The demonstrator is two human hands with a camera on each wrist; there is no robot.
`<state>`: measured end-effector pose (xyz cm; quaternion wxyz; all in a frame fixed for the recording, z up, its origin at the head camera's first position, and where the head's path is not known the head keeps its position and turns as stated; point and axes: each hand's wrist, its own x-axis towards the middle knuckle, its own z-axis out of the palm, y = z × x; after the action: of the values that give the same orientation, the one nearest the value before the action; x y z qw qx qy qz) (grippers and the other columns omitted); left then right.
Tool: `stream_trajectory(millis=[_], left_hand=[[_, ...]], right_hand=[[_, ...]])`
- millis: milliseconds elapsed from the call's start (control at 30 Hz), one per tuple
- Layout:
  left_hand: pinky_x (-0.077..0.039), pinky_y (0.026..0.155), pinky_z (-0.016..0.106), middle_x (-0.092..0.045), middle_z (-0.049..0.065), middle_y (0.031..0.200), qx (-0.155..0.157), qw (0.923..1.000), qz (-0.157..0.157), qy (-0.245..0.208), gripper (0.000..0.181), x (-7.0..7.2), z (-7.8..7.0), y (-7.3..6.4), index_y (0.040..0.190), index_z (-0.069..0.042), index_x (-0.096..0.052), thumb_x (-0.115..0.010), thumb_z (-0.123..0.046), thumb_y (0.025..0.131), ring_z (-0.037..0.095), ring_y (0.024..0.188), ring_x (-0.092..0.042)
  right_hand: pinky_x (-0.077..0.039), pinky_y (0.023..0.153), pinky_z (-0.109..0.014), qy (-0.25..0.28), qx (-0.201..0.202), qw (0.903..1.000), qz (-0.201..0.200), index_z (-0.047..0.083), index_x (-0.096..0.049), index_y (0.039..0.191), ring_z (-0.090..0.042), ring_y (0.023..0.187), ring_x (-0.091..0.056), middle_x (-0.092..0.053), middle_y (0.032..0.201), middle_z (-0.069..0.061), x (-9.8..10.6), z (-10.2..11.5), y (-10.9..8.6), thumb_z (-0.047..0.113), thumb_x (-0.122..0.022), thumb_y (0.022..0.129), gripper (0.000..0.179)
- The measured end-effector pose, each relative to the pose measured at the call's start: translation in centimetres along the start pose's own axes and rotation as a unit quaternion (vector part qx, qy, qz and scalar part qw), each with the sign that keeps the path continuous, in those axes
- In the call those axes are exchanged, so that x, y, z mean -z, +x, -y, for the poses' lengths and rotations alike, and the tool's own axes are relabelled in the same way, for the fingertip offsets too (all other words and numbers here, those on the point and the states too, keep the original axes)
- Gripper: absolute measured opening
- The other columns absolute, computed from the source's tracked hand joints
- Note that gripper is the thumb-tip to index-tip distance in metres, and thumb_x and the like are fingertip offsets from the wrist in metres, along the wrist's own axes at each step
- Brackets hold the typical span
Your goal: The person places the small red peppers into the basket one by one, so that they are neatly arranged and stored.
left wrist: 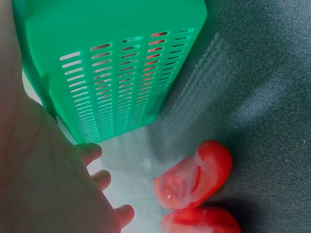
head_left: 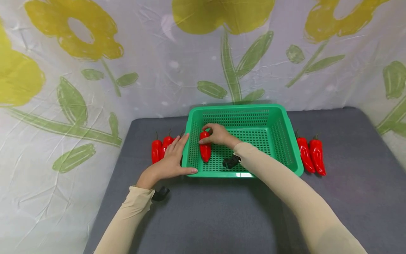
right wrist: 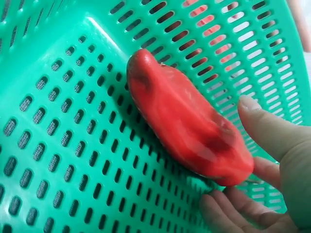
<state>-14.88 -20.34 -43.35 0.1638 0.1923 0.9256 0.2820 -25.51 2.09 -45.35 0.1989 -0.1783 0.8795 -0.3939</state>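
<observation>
In the head view, my left hand [head_left: 169, 162] rests along the left side of a green plastic basket [head_left: 293, 148], fingers spread straight and thumb at the front left corner. My right hand [head_left: 219, 135] reaches into the basket, around the stem end of a red pepper [head_left: 205, 151]. This pepper [right wrist: 180, 121] lies on the slotted floor beside the left wall. The right wrist view shows the thumb [right wrist: 262, 121] apart from the pepper and the other fingers loosely bent at its stem end.
Left of the basket, red peppers [head_left: 156, 151] lie side by side, partly hidden by my left hand; two show as a nearer pepper [left wrist: 194, 174] and its neighbour [left wrist: 201, 222]. Two more red peppers [head_left: 317, 157] lie right of the basket. The grey tabletop [head_left: 215, 215] meets a flower-print cloth [head_left: 152, 70] behind.
</observation>
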Motion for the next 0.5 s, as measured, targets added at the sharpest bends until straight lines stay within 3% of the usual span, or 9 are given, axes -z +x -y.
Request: stream_trajectory(millis=[267,500], left_hand=[[-0.006,0.12,0.069,-0.001,0.0,0.168,0.002,1.0,-0.001,0.005,0.122,0.2,-0.1,0.0,0.159,-0.027,0.009,-0.076,-0.057,0.078,0.03,0.155,0.008],[-0.006,0.121,0.068,-0.001,-0.001,0.168,0.005,1.0,0.0,0.006,0.122,0.1,-0.1,0.1,0.159,-0.029,0.01,-0.076,-0.058,0.077,0.03,0.155,0.008]], right_hand=[[-0.053,0.09,-0.043,-0.008,0.008,0.9998,0.015,0.012,-0.054,0.14,-0.031,0.119,-0.057,-0.058,0.135,-0.017,2.1,1.1,-1.7,0.036,-0.075,0.087,0.062],[-0.053,0.095,-0.046,0.004,0.026,0.9995,0.015,0.017,-0.053,0.141,-0.034,0.121,-0.061,-0.054,0.139,-0.019,5.6,1.3,-4.5,0.039,-0.073,0.089,0.06]])
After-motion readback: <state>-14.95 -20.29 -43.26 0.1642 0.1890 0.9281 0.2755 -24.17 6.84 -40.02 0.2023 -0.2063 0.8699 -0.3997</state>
